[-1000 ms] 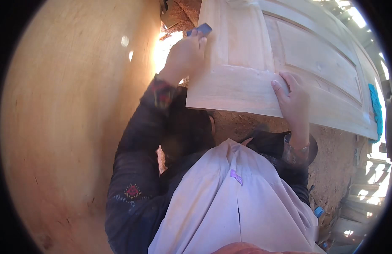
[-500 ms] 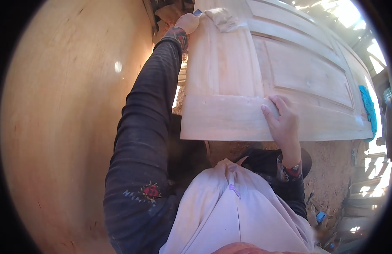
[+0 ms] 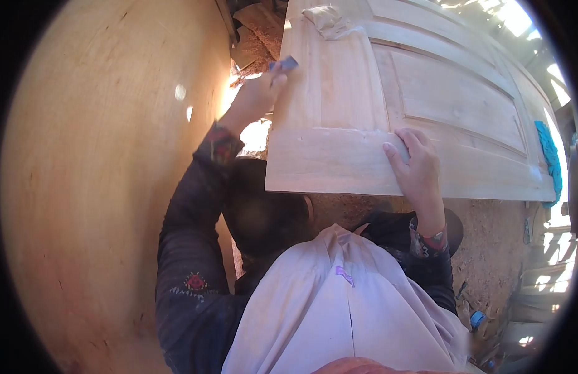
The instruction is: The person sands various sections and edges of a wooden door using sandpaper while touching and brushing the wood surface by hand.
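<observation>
A pale, unpainted wooden panel door (image 3: 339,159) lies in front of me, with raised panels and grooves. My left hand (image 3: 259,96) is closed on a small, folded, dark blue-grey piece of sandpaper (image 3: 286,63) at the door's left edge. Nearer me, my right hand (image 3: 420,163) rests on the door's near rail, its thumb apart from its fingers and nothing seen in it. Part of its palm is turned away. A crumpled beige cloth (image 3: 328,23) lies on the far part of the door.
A large, smooth wooden board (image 3: 102,174) stands close on my left, with a narrow gap beside the door. A turquoise cloth (image 3: 548,162) hangs at the door's right end. A small blue object (image 3: 476,320) lies on the dusty ground at lower right.
My left hand has come back towards me along the door's left edge with the sandpaper, and the elbow has bent. My right hand keeps its place on the door.
</observation>
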`<state>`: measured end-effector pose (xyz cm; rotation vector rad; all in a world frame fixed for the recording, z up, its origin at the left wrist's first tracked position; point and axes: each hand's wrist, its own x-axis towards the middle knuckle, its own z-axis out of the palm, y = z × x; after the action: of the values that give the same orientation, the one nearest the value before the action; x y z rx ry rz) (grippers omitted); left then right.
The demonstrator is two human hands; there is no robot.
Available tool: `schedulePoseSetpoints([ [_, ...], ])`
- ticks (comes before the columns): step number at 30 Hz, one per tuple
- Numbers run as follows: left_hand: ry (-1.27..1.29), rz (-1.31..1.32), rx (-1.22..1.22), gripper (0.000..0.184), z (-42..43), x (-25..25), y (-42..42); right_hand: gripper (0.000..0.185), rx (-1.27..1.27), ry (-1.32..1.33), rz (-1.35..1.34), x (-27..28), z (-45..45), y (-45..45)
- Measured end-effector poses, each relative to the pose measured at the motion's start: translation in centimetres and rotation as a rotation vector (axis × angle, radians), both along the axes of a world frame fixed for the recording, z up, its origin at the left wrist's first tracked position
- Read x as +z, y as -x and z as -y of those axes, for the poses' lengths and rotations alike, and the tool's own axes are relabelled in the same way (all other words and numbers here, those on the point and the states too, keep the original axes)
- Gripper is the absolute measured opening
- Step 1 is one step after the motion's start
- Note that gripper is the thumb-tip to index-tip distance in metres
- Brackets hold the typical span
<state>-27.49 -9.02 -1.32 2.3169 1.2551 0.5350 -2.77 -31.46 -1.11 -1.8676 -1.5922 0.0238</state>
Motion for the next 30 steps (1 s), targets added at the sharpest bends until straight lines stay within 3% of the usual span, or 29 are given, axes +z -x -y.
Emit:
schedulePoseSetpoints([
  [2, -0.240, 0.009, -0.191, 0.042, 5.2, 0.2, 1.0, 0.030, -0.005, -0.004, 0.002, -0.1, 0.0, -0.1],
  [7, -0.355, -0.218, -0.269, 0.037, 14.8, 1.6, 1.0, 0.032, -0.015, 0.009, -0.048, -0.4, 0.0, 0.0],
  [10, -0.458, -0.216, -0.216, 0.034, 15.1, 1.5, 0.0, 0.032, -0.018, 0.001, -0.044, -0.4, 0.0, 0.0],
  [13, -0.337, -0.205, -0.094, 0.032, 9.0, 1.5, -1.8, 0.033, -0.016, 0.018, -0.051, -0.6, 0.3, 0.3],
  [19, -0.583, -0.190, -0.144, 0.032, 17.6, 0.6, -1.9, 0.034, -0.033, 0.008, -0.070, -0.3, 0.1, 0.1],
  [21, -0.596, -0.177, -0.134, 0.032, 16.9, 0.3, -1.6, 0.034, -0.020, 0.004, -0.049, -0.2, 0.1, 0.1],
  [26, -0.447, -0.254, 0.005, 0.032, 9.4, 0.7, -1.5, 0.035, -0.024, 0.020, -0.053, -0.3, 0.1, 0.2],
  [30, -0.480, -0.247, -0.076, 0.032, 13.1, 1.0, -1.3, 0.035, -0.040, 0.038, -0.079, -0.2, 0.2, 0.0],
])
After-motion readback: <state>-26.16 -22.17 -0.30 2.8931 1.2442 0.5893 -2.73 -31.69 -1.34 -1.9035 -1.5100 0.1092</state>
